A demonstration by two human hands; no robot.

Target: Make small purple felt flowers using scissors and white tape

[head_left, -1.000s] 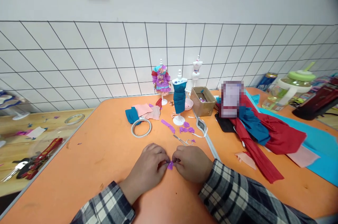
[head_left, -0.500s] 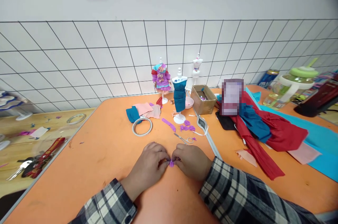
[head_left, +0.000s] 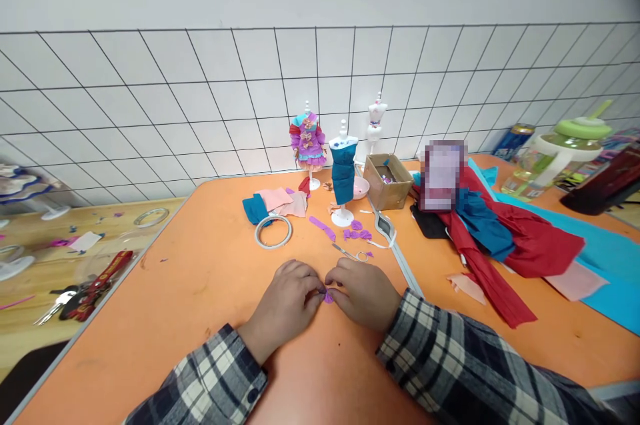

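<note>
Between the fingertips of both hands is a small gathered piece of purple fabric (head_left: 329,296), partly hidden by the fingers. My left hand (head_left: 291,301) pinches it from the left, and my right hand (head_left: 367,291) pinches it from the right. Just beyond the right hand lie small scissors (head_left: 351,252). Several purple fabric pieces (head_left: 357,234) and a purple strip (head_left: 323,228) rest past them. A small mannequin wrapped in teal cloth (head_left: 343,171) stands behind these pieces.
A ring of tape (head_left: 273,232) lies left of centre, near pink cloth scraps (head_left: 276,199). A dressed mannequin (head_left: 308,141), a bare one (head_left: 376,119) and a cardboard box (head_left: 388,183) stand at the back. Red cloth (head_left: 537,241) and a lidded bottle (head_left: 555,151) occupy the right.
The view has shifted slightly, so everything sits a little higher in the picture. Both hands keep their pinch on the purple fabric, and the fingers have drawn slightly closer over it.
</note>
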